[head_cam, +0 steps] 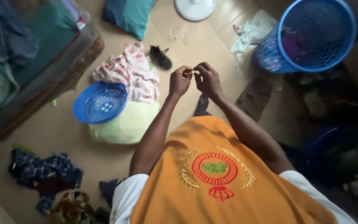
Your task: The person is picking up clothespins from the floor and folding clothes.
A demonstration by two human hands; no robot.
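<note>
1. The left hand [180,81] is raised in front of the person, fingers curled in and the tips pinched toward the right hand.
2. The right hand [207,79] mirrors it, fingers bent, its tips meeting those of the left hand; whatever is pinched between them is too small to make out.
3. Below the hands and between the forearms, an orange garment [212,182] with a red, green and gold embroidered emblem hangs down the person's front; neither hand touches it.
4. Just left of the left hand lies a red-and-white patterned cloth [131,70] on the floor, with a pale yellow-green bundle [125,124] below it.
5. A small blue basket [100,102] rests against that bundle, further left of the left hand.
6. Just beyond the left hand lies a black shoe [160,57].
7. Well to the right of the right hand, a tall blue laundry basket [311,35] lies tipped, clothes inside, with a pale cloth [249,35] beside it.
8. Beyond both hands stands a white fan base [195,8].
9. Far down left, a dark plaid garment [44,174] lies crumpled.
</note>
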